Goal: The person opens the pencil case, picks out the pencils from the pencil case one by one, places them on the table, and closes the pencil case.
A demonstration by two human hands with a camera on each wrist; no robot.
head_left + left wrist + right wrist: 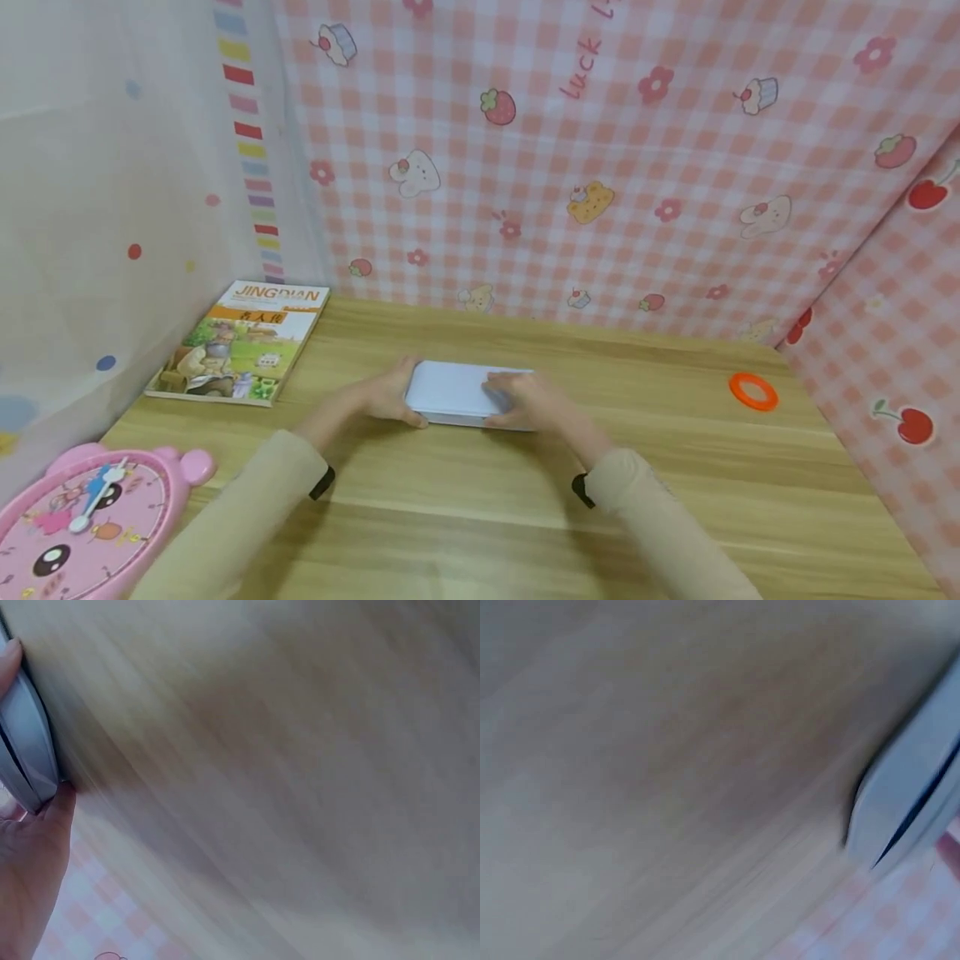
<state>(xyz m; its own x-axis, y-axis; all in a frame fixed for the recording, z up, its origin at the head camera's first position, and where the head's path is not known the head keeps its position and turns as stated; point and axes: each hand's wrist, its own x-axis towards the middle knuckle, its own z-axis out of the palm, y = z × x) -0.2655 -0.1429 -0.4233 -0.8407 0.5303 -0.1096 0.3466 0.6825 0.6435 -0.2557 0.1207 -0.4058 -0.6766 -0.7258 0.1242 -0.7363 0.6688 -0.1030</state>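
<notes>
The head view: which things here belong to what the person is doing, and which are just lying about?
Seemingly part of the job:
white case
left hand, gripping one end
right hand, holding the other end

Apparently just lying about:
illustrated book
pink toy clock
orange ring

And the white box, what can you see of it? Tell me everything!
The box is pale, long and low, with rounded corners, and looks smooth, perhaps plastic. The wrist views show a thin dark gap along its side. It looks roughly level; whether it touches the table, I can't tell. The left hand grips its left end, the right hand its right end.
</notes>
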